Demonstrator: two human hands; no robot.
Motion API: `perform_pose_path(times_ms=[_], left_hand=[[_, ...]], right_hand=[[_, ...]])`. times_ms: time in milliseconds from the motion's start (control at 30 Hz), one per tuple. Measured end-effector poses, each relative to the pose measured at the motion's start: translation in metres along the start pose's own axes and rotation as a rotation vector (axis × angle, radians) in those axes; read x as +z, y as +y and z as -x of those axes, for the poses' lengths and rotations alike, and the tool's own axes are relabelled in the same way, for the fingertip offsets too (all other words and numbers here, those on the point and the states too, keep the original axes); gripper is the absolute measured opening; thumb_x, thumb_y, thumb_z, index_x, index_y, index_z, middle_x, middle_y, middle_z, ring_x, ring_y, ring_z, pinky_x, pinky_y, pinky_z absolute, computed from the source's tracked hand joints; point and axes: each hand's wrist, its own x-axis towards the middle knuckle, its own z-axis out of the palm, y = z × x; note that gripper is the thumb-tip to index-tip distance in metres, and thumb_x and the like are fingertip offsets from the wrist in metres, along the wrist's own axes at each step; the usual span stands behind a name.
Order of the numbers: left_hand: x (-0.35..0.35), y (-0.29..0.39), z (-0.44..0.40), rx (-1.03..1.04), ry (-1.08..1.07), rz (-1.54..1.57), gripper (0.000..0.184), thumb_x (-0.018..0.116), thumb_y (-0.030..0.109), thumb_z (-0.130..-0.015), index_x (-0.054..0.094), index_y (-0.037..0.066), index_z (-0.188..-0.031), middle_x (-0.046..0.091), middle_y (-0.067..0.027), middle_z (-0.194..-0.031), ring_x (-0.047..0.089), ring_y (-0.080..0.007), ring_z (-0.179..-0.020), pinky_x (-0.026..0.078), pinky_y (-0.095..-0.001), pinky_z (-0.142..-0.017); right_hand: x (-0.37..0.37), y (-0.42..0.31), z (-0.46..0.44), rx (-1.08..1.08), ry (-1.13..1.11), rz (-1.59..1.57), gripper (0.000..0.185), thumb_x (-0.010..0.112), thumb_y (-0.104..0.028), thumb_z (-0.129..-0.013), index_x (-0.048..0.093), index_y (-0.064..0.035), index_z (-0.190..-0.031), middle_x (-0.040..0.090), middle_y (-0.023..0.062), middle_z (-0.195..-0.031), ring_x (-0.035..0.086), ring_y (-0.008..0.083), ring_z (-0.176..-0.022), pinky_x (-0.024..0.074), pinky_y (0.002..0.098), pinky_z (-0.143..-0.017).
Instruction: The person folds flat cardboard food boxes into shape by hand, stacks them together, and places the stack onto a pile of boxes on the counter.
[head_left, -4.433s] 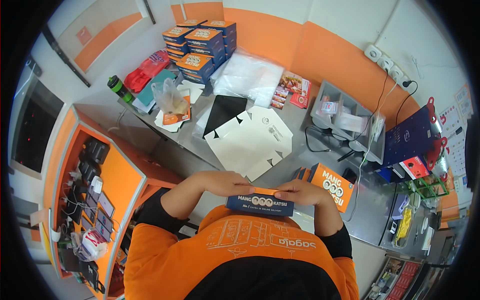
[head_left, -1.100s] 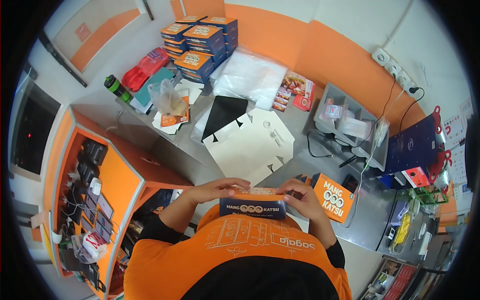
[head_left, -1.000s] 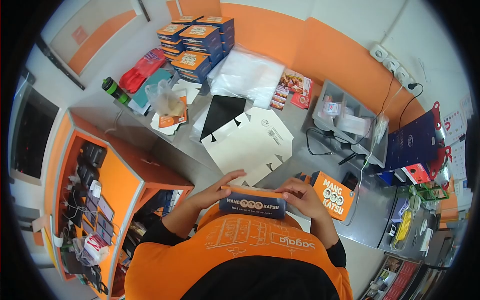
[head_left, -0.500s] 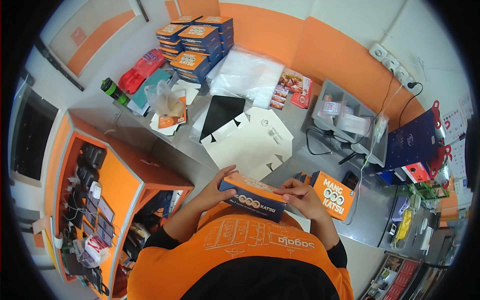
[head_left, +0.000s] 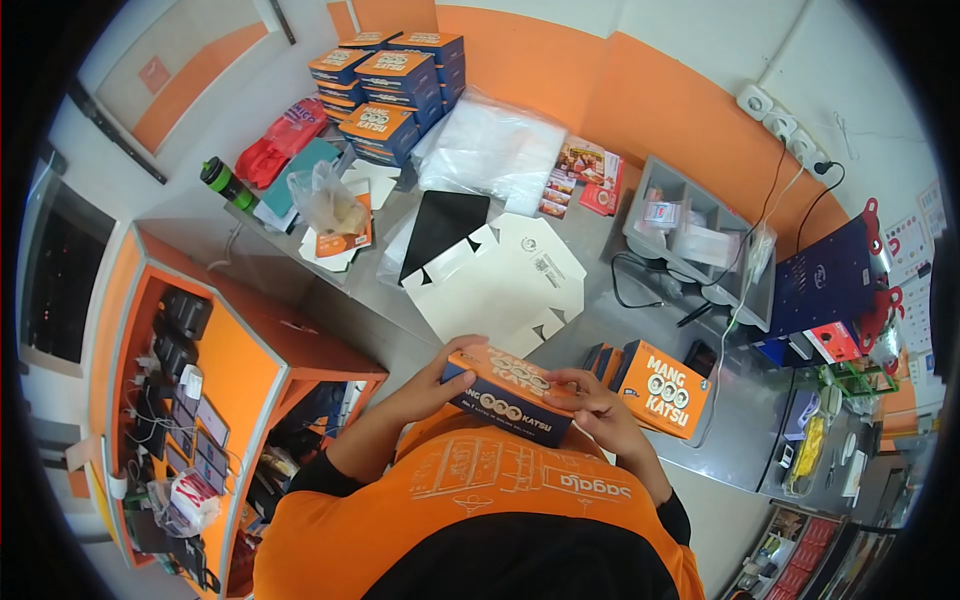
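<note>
A folded orange-and-navy food box (head_left: 508, 408) printed "Mang Katsu" is held close against the front of my orange shirt. Around its left end wraps my left hand (head_left: 440, 385), thumb on the navy side and fingers behind. At the right end, my right hand (head_left: 602, 412) grips the edge of the lid with bent fingers; its thumb is partly hidden. Flat cream cardboard blanks (head_left: 500, 285) lie just beyond the box on the metal table. To the right of my right hand stands another orange box (head_left: 660, 390), with more folded card behind it.
Stacked finished boxes (head_left: 385, 125) stand at the back left beside clear plastic bags (head_left: 495, 145). A grey divided bin (head_left: 640, 235) with cables sits at the right. An orange shelf unit (head_left: 250, 370) borders my left side. A green-capped bottle (head_left: 225, 182) is at the table's far left.
The box has tipped so that more of its orange lid shows. My right fingers have shifted on the lid's right edge; my left hand keeps its hold.
</note>
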Motion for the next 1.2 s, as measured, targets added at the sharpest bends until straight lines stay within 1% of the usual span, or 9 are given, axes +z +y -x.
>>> perform_pose_path(times_ms=[100,333,400,433,500,600,833,900,1200], left_hand=[[0.002,-0.019,0.004,0.330,0.086,-0.063,0.032,0.066,0.027,-0.100,0.056,0.014,-0.127,0.034,-0.0200,-0.159,0.035,-0.0339,-0.146,0.032,-0.0418,-0.118],[0.010,-0.036,0.021,0.269,0.075,0.055,0.011,0.062,0.018,-0.102,0.059,0.009,-0.106,0.044,-0.0157,-0.150,0.030,-0.0331,-0.149,0.028,-0.0458,-0.119],[0.007,-0.044,0.020,0.293,0.050,0.139,0.019,0.062,0.020,-0.102,0.057,0.009,-0.117,0.047,-0.0148,-0.144,0.028,-0.0313,-0.150,0.028,-0.0459,-0.120],[0.017,-0.015,0.024,0.042,0.041,0.418,0.039,0.061,0.024,-0.103,0.050,0.010,-0.137,0.043,-0.0145,-0.149,0.028,-0.0292,-0.150,0.030,-0.0443,-0.119],[0.003,-0.040,0.015,0.069,0.107,0.385,0.071,0.065,0.035,-0.100,0.030,0.011,-0.156,0.037,-0.0128,-0.154,0.033,-0.0273,-0.148,0.035,-0.0427,-0.117],[0.001,0.009,0.008,-0.102,-0.148,0.394,0.097,0.071,0.044,-0.094,0.013,0.009,-0.163,0.028,-0.0136,-0.160,0.036,-0.0277,-0.146,0.038,-0.0400,-0.115],[0.089,0.055,-0.075,0.426,-0.276,-0.094,0.137,0.090,0.034,-0.077,-0.015,0.006,-0.161,0.010,-0.0205,-0.167,0.022,-0.0315,-0.154,0.030,-0.0458,-0.121],[0.111,0.040,-0.113,0.588,-0.321,-0.500,0.141,0.092,0.028,-0.075,-0.019,0.004,-0.159,-0.005,-0.0219,-0.168,0.007,-0.0334,-0.157,0.022,-0.0469,-0.124],[0.176,-0.014,-0.150,0.354,-0.471,-0.414,0.094,0.036,0.057,-0.106,-0.018,0.001,-0.159,-0.020,-0.0234,-0.167,-0.016,-0.0372,-0.156,-0.002,-0.0465,-0.125]], right_hand=[[0.011,0.000,0.003,-0.018,0.045,0.089,0.031,0.072,-0.011,-0.092,0.075,-0.0109,-0.123,0.055,0.0095,-0.139,0.049,0.0266,-0.132,0.0402,0.0393,-0.111],[0.014,0.017,0.012,0.012,0.031,-0.024,0.030,0.072,-0.008,-0.093,0.074,-0.0095,-0.123,0.050,0.0126,-0.146,0.046,0.0296,-0.137,0.0407,0.0391,-0.112],[0.018,0.010,0.013,0.046,0.080,-0.026,0.030,0.071,-0.008,-0.094,0.074,-0.0109,-0.123,0.045,0.0127,-0.151,0.042,0.0305,-0.141,0.0401,0.0393,-0.112],[0.019,0.006,0.012,0.056,0.101,-0.027,0.030,0.071,-0.008,-0.094,0.074,-0.0116,-0.123,0.043,0.0127,-0.154,0.040,0.0309,-0.143,0.0398,0.0394,-0.113],[0.018,-0.002,0.015,0.017,0.102,0.023,0.030,0.071,-0.008,-0.095,0.074,-0.0141,-0.124,0.034,0.0134,-0.161,0.035,0.0325,-0.148,0.0374,0.0420,-0.115],[0.008,0.002,0.022,-0.210,0.138,0.167,0.035,0.073,-0.006,-0.092,0.075,-0.0182,-0.125,0.027,0.0146,-0.165,0.027,0.0347,-0.152,0.0288,0.0450,-0.120],[-0.021,-0.014,0.069,-0.329,0.658,-0.249,0.083,0.052,-0.047,-0.102,0.016,-0.0018,-0.162,0.017,0.0118,-0.170,0.020,0.0276,-0.156,0.0189,0.0458,-0.124],[-0.035,-0.024,0.094,-0.372,0.768,-0.369,0.085,0.048,-0.055,-0.102,0.019,-0.0016,-0.162,0.020,0.0122,-0.169,0.023,0.0268,-0.155,0.0188,0.0449,-0.125],[-0.061,0.022,0.155,-0.201,1.106,-0.120,0.085,0.047,-0.061,-0.095,0.035,-0.0039,-0.156,0.042,0.0106,-0.158,0.036,0.0248,-0.148,0.0257,0.0448,-0.120]])
